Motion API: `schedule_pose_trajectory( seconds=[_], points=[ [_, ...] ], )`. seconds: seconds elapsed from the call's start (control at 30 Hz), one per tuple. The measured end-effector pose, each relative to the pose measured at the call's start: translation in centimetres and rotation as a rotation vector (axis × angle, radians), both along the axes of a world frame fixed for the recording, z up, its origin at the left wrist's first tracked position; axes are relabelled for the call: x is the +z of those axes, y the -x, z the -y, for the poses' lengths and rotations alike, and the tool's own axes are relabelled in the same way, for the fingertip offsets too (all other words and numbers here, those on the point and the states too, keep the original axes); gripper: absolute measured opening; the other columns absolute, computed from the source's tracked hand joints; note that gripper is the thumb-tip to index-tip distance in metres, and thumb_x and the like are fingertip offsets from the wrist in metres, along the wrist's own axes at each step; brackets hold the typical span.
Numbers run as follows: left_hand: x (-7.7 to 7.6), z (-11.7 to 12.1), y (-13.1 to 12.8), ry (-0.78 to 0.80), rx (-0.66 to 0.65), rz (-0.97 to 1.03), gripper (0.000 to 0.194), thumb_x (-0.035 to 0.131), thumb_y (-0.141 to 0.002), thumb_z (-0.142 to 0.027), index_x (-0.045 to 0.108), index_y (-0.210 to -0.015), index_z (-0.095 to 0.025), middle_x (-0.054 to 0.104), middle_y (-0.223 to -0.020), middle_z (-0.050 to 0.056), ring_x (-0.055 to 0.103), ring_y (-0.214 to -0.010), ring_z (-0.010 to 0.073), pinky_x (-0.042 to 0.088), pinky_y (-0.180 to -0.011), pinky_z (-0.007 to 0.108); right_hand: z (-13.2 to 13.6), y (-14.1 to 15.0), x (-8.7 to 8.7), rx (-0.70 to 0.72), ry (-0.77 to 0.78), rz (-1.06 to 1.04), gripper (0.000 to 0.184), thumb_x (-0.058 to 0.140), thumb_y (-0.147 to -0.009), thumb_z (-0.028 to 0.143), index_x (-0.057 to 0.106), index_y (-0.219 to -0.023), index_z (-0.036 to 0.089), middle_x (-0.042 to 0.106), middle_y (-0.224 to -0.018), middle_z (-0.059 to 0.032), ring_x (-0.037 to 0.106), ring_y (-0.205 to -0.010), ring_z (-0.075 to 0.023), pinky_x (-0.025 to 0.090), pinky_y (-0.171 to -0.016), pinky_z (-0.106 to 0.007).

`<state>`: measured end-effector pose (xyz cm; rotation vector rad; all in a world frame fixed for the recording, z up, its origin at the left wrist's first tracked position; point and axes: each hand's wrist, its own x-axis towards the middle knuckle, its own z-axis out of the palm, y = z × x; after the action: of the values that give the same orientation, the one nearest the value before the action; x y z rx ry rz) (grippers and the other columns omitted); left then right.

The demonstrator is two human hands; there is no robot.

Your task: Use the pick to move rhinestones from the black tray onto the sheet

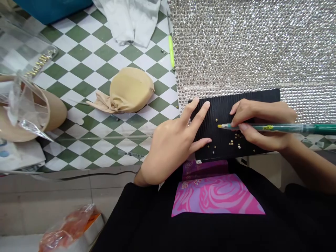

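Gripping a green pen-like tool [296, 128] in the right hand [262, 120], pinched between thumb and fingers close to the yellow tip, presumably for fine control. Cannot tell whether touching the surface with that tip. Grasping nothing in the left hand [173, 143]; fingers spread, with fingertips and thumb at the left end of a black ridged tray [225, 101], probably to steady it.

Noted small gold and clear stones [231, 142] loose on the tray, mostly on the near side of the tool; likely spread on dark ridges to show up and not roll. Found the tray overlapping the near edge of a glittering silver sheet [252, 42], handily under both hands. Observed a yellow-handled tool [171, 51] along the sheet's left edge, then a knotted beige pouch [132, 89] on the checkered tablecloth [94, 71]. Noted farther left a beige cup [56, 108] with clear plastic at its mouth.

Found outlined lettering on the pink and purple panel [217, 196] at the lap; folded and inverted, not reliably readable. Found handwriting on a tape strip [133, 154] at the table edge, illegible. Could not read the pen-like tool's barrel print. Identified no brand.
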<state>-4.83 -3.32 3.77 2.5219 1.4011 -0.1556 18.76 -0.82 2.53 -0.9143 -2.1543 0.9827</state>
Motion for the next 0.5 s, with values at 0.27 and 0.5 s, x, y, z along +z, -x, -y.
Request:
schedule_pose_trajectory(
  seconds=[0.27,0.5],
  points=[
    [0.0,0.0,0.0,-0.015,-0.007,-0.002,0.071,0.055,-0.096,-0.046,0.029,-0.158,-0.024,0.045,-0.156,0.015,0.072,-0.082,0.0221,0.057,-0.068,0.034,0.3,-0.6,0.2,-0.075,0.013,-0.004,0.016,0.058,-0.076,0.006,0.062,-0.080,0.021,0.059,-0.071,0.0019,0.055,-0.062,-0.0111,0.054,-0.074,-0.033],
    [-0.1,0.0,0.0,-0.031,-0.009,0.018,0.071,0.056,-0.095,-0.047,0.031,-0.157,-0.023,0.047,-0.154,0.016,0.072,-0.082,0.0217,0.056,-0.067,0.033,0.6,-1.4,-0.3,-0.158,0.017,-0.033,0.012,0.059,-0.084,0.013,0.066,-0.088,0.022,0.063,-0.073,0.0026,0.058,-0.062,-0.0102,0.055,-0.081,-0.034]
  ],
)
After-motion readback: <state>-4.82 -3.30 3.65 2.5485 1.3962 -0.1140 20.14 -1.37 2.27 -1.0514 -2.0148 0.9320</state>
